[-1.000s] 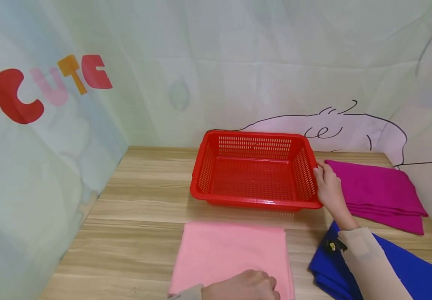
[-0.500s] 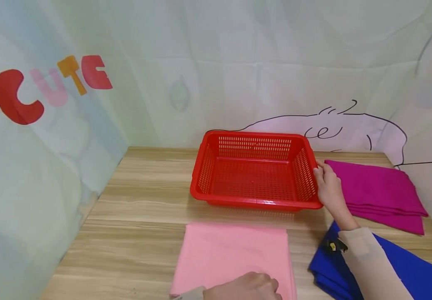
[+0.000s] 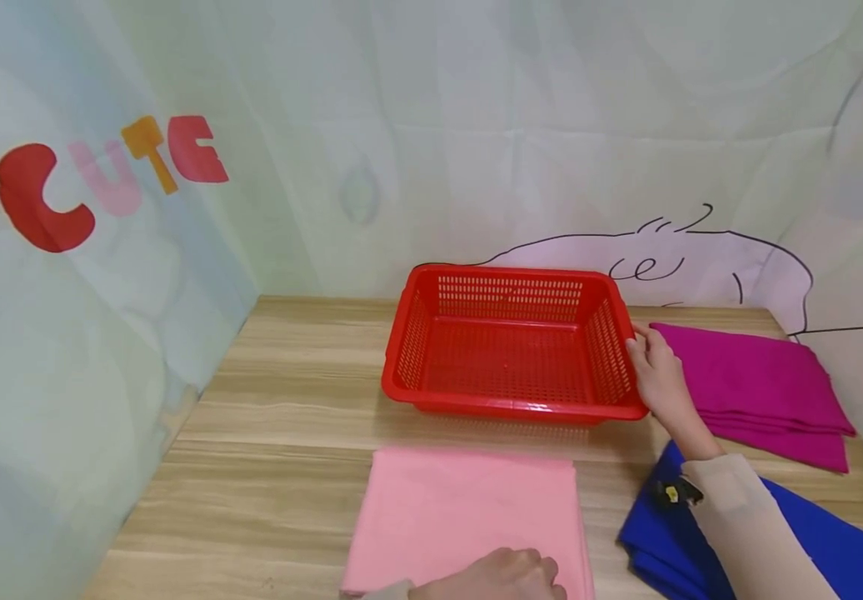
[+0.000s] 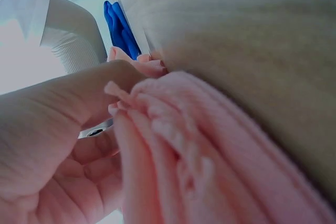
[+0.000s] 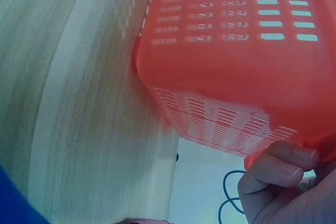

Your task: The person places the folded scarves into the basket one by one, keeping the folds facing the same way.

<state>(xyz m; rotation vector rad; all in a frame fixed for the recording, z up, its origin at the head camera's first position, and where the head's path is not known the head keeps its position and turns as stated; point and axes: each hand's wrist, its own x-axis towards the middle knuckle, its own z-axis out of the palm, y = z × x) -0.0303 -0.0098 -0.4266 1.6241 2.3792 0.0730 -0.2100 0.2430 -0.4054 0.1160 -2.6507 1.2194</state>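
A red plastic basket (image 3: 506, 358) with slotted walls stands on the wooden table, nothing inside it. My right hand (image 3: 660, 375) holds its right rim; in the right wrist view the curled fingers (image 5: 278, 169) are at the rim's corner. Nearer to me lies a folded pink cloth (image 3: 469, 508). At its near edge my left hand (image 3: 502, 575) grips the cloth, partly cut off by the frame's bottom. The left wrist view has the thumb and curled fingers about the stacked pink folds (image 4: 173, 129); the fingertips are partly hidden there.
A folded magenta cloth (image 3: 761, 383) lies at the right. A folded blue cloth (image 3: 829, 533) is in front of it, partly under my right forearm. A printed curtain (image 3: 311, 167) hangs behind and left of the table (image 3: 251, 467). A dark cable (image 5: 227, 198) shows beyond the table edge.
The pink cloth and my left hand have shifted slightly to the right. My right hand stays on the basket rim, and the whole view has dipped a little.
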